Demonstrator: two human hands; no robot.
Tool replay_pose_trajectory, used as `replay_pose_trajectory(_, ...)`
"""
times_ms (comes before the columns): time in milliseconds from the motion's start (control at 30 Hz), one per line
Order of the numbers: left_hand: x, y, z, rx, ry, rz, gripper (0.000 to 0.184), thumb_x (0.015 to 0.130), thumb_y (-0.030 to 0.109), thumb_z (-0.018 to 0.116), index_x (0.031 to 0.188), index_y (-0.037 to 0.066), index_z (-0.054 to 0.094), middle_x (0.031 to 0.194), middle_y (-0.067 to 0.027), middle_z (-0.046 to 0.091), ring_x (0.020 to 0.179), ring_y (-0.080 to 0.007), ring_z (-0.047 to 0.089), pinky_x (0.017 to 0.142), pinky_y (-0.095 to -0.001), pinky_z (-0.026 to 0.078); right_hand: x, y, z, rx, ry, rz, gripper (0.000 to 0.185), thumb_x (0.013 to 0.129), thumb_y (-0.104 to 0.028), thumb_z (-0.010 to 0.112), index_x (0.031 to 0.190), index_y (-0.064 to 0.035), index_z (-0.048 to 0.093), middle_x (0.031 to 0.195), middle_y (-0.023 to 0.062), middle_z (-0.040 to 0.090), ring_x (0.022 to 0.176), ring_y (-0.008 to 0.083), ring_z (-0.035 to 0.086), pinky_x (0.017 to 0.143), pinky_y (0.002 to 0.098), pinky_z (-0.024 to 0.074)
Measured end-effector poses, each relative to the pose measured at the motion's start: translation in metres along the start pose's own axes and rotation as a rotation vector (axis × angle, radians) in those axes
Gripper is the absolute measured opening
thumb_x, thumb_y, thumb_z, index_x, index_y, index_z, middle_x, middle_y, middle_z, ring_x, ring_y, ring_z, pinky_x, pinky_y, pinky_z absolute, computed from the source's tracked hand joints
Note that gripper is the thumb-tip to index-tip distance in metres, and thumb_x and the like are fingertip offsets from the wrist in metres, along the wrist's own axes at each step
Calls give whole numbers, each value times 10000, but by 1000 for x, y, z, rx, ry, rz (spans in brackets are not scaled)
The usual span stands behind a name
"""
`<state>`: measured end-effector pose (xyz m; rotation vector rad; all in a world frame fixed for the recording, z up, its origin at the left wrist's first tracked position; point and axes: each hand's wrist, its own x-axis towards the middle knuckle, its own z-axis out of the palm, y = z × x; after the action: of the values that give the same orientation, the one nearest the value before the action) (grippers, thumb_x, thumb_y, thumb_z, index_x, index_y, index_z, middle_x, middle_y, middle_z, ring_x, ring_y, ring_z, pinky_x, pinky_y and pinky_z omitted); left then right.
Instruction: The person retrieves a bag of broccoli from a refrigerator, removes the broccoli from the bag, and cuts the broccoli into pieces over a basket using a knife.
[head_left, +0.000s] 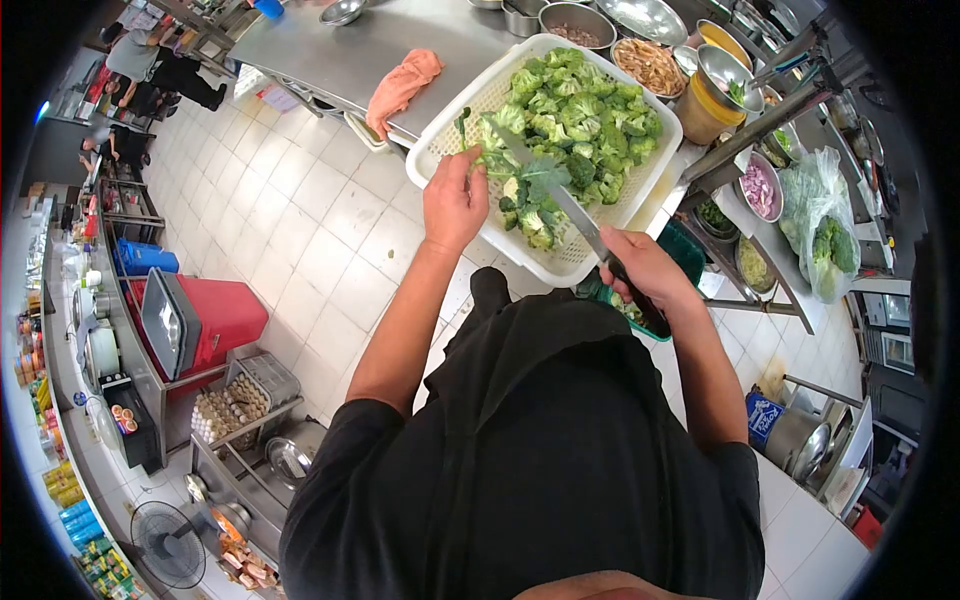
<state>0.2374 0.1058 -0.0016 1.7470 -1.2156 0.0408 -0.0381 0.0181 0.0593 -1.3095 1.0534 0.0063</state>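
A white perforated basket [655, 200] full of cut broccoli [590, 115] stands at the counter's edge in front of me. My left hand [456, 200] is closed on a leafy broccoli piece [541, 178] over the basket's left side; its stem and leaves stick out past the fingers. My right hand [650, 268] grips the dark handle of a long knife [577, 215]. The blade points up and left across the basket, against or just beside the leafy piece; exact contact is hard to tell.
An orange cloth [403, 88] lies on the steel counter [300, 45], left of the basket. Food bowls [648, 66] stand behind and right. A metal rail [745, 145] runs at the right. Below my right hand is a green bin [682, 252]. People [150, 60] stand far left.
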Motion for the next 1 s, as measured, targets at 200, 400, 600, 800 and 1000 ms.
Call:
replay_pose_trajectory(200, 1, -28, 8, -505, 20, -487, 195, 994, 179, 568, 1138, 60, 625, 712, -84, 610, 523, -127, 546, 475, -306, 460, -27, 0, 3, 210, 42, 57, 423, 1046, -461, 485, 901, -71, 559, 629, 32, 587, 448, 80, 476, 398, 244, 383)
replay_pose_trajectory(400, 18, -13, -2, -967, 120, -884, 178, 1024, 226, 512, 1097, 69, 556, 712, -78, 611, 503, -113, 516, 438, -258, 442, -38, 25, 11, -239, 144, -137, 459, 1042, -410, 516, 1264, -36, 663, 659, 7, 561, 574, 89, 530, 572, 245, 459)
replay_pose_trajectory(600, 24, 1, 5, -1232, 71, -1096, 215, 1016, 269, 481, 1141, 95, 487, 778, -100, 594, 529, -120, 482, 467, -255, 381, -33, 25, 31, -394, 302, -428, 389, 992, -291, 609, 1314, -74, 626, 1118, 219, 694, 1022, 354, 700, 879, 357, 527)
replay_pose_trajectory(800, 25, 16, -1, -1472, -38, -1170, 227, 1007, 271, 464, 1156, 99, 465, 795, -112, 576, 528, -112, 421, 454, -243, 336, -21, 31, 29, -519, 438, -546, 384, 969, -303, 638, 1303, -116, 649, 966, 215, 707, 885, 391, 688, 762, 422, 537)
replay_pose_trajectory(1000, 28, 20, -10, -1603, -109, -1178, 236, 1008, 272, 436, 1152, 87, 457, 786, -93, 539, 518, -100, 380, 429, -222, 309, -13, 34, 29, -657, 567, -605, 398, 957, -328, 654, 1323, -173, 650, 790, 190, 652, 731, 390, 649, 668, 453, 514)
